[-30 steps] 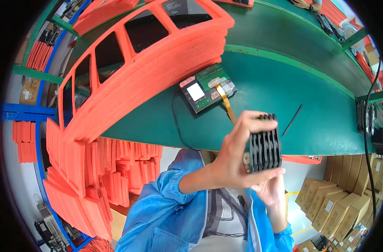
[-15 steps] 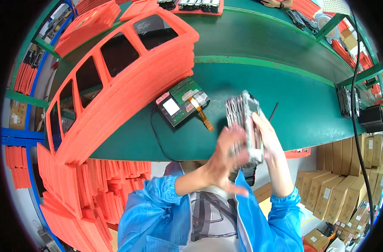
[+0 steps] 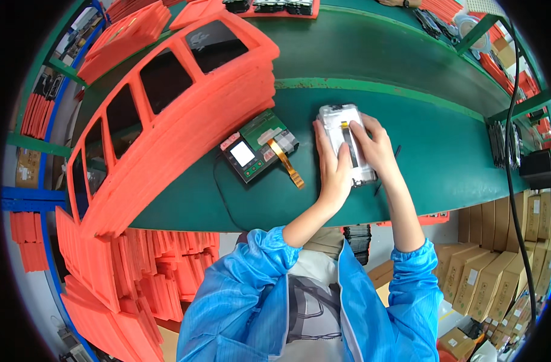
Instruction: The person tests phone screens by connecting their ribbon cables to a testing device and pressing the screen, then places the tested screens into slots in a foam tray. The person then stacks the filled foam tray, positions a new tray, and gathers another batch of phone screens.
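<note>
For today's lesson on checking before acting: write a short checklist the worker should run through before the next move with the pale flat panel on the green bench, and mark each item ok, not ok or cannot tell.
1. Pale flat panel lies flat on the green bench: ok.
2. Left hand steadies the panel's left edge: ok.
3. Right hand rests on the panel's right side: ok.
4. Orange ribbon cable of the small tester board is apart from the panel: ok.
5. Thin strip on the panel's face is seated: cannot tell.
6. Orange foam tray stack is clear of the hands: ok.
</note>
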Tool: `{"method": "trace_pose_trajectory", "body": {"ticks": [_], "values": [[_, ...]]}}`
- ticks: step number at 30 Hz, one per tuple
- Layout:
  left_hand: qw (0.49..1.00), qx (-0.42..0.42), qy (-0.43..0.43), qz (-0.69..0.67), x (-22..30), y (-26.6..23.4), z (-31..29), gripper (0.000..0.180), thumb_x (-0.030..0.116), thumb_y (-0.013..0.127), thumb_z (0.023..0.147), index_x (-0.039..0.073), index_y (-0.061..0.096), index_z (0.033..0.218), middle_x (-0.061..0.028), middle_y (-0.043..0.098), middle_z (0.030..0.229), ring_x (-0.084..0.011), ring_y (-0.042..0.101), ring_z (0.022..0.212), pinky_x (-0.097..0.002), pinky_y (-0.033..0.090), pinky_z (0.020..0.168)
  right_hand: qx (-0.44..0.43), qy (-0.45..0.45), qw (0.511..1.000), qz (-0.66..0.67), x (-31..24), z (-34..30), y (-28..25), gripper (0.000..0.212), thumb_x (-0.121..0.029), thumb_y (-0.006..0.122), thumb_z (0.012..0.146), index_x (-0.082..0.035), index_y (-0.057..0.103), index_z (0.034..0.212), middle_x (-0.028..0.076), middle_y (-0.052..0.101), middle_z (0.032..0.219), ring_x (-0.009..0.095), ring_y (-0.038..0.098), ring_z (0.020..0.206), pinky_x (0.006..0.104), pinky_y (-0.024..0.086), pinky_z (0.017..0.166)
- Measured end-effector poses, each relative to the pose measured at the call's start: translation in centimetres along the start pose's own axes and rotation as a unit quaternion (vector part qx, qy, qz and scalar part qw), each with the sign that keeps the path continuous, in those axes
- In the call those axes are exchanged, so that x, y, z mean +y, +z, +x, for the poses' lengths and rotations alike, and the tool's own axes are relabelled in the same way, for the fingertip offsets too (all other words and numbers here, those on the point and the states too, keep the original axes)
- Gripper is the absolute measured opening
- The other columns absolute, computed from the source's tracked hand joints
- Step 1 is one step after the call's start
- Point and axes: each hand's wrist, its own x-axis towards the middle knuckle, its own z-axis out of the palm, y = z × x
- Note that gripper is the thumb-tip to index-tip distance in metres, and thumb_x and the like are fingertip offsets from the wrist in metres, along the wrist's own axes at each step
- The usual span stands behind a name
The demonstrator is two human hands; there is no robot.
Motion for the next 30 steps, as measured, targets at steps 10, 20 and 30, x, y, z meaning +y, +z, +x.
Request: {"method": "trace_pose_trajectory", "body": {"ticks": [10,20,30], "values": [[0.992,-0.073,-0.090,-0.044,8.0,-8.0,-1.8,0.029,0.020,0.051,0.102,-0.006,0.062,0.097,-0.0094,0.068,0.083,-0.0132,0.064,0.080,-0.0274,0.050,0.074,0.048,0.131,0.971,0.192,0.3,1.3,-1.8,0.024,-0.022,0.064,0.094,0.000,0.069,0.101,0.000,0.064,0.071,0.006,0.057,0.068,0.0228,0.045,0.063],[0.928,-0.126,0.080,0.341,20.1,-27.9,-10.5,0.008,0.009,0.064,0.083,0.005,0.063,0.076,-0.0117,0.069,0.090,-0.0288,0.065,0.089,-0.0542,0.036,0.100,-0.101,0.178,0.951,0.231,-6.9,-4.6,-3.6,0.042,-0.019,0.058,0.098,-0.001,0.049,0.135,-0.003,0.055,0.064,0.002,0.043,0.046,0.0210,0.031,0.044],[0.896,-0.314,0.270,0.162,24.5,-29.2,-7.3,0.017,0.013,0.071,0.074,0.018,0.075,0.091,-0.0036,0.066,0.096,-0.0329,0.062,0.080,-0.0661,0.035,0.086,-0.053,0.192,0.930,0.308,-8.5,-10.4,-0.3,0.018,-0.014,0.058,0.096,-0.004,0.057,0.111,0.008,0.064,0.107,0.003,0.048,0.050,0.0175,0.035,0.042]]}}
